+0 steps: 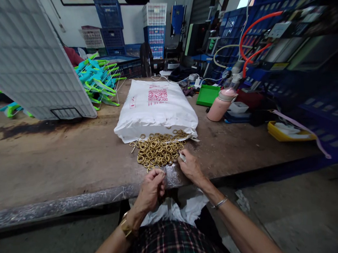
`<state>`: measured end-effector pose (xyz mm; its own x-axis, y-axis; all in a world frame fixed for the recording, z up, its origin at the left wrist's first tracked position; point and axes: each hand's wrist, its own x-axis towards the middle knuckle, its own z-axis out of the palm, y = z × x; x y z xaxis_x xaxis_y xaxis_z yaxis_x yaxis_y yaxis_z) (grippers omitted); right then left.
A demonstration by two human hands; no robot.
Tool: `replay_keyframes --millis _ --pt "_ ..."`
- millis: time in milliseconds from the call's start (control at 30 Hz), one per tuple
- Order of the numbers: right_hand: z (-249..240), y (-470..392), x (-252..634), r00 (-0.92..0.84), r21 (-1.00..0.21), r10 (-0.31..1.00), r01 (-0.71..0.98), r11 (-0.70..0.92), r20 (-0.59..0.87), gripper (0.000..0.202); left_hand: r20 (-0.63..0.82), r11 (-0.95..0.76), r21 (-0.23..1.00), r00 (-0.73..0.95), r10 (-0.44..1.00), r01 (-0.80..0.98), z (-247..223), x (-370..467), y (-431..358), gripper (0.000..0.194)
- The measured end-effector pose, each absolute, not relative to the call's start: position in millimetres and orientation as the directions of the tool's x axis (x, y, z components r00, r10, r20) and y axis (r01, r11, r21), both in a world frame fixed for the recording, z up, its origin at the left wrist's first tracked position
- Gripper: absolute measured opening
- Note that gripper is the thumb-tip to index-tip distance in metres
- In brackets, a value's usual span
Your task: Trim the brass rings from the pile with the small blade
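Note:
A heap of brass-coloured metal rings lies on the worktable, spilling from the mouth of a white woven sack with red print. My left hand is at the table's front edge, just below the heap, its thumb and fingers pinched together; what they hold is too small to make out. Beside the heap's right side, my right hand is closed, fingertips near the rings. A small whitish piece shows at its thumb and forefinger; its kind is unclear.
A white ribbed panel stands at the left, with green and blue plastic pieces behind it. To the right are a pink bottle-shaped cylinder, a green tray and a yellow tray. Stacked crates line the back.

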<state>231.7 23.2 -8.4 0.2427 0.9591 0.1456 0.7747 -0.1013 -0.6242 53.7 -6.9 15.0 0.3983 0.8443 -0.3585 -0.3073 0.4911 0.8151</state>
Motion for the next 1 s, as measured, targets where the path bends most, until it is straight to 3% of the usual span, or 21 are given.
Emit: replay_keyframes --millis 133,267,433,567,667,867,1000 --pt "0.1 17.6 227.0 0.228 -0.833 0.968 0.552 -0.038 0.107 0.013 -0.2 0.214 0.976 0.227 0.953 -0.039 14.0 53.0 -2.3 0.02" --pt "9.4 7.6 213.4 0.167 -0.949 0.984 0.295 -0.108 -0.06 0.014 0.091 -0.119 0.972 0.142 0.986 0.203 16.2 47.2 -0.6 0.024" --pt "17.3 -1.8 192.3 0.044 -0.956 0.956 0.038 -0.292 -0.29 0.011 0.229 -0.317 0.915 0.326 0.917 0.251 13.4 41.5 -3.9 0.026" --pt "21.8 -5.7 182.2 -0.063 -0.901 0.907 -0.109 -0.421 -0.416 0.014 0.207 -0.293 0.935 0.364 0.908 0.2 9.6 41.0 -8.0 0.02" --pt "21.5 -7.5 180.9 -0.078 -0.9 0.903 -0.078 -0.428 -0.423 0.017 0.122 -0.195 0.962 0.34 0.933 0.189 12.0 41.7 -10.9 0.017" --pt "19.6 -9.3 180.4 -0.04 -0.951 0.991 0.288 -0.113 -0.13 0.025 -0.04 0.009 0.994 0.282 0.959 0.108 19.7 43.4 -11.5 0.016" --pt "19.7 -9.0 176.6 -0.026 -0.92 0.996 0.385 -0.071 -0.088 0.027 -0.129 0.122 0.992 0.269 0.955 0.042 21.6 42.7 -10.2 0.019"
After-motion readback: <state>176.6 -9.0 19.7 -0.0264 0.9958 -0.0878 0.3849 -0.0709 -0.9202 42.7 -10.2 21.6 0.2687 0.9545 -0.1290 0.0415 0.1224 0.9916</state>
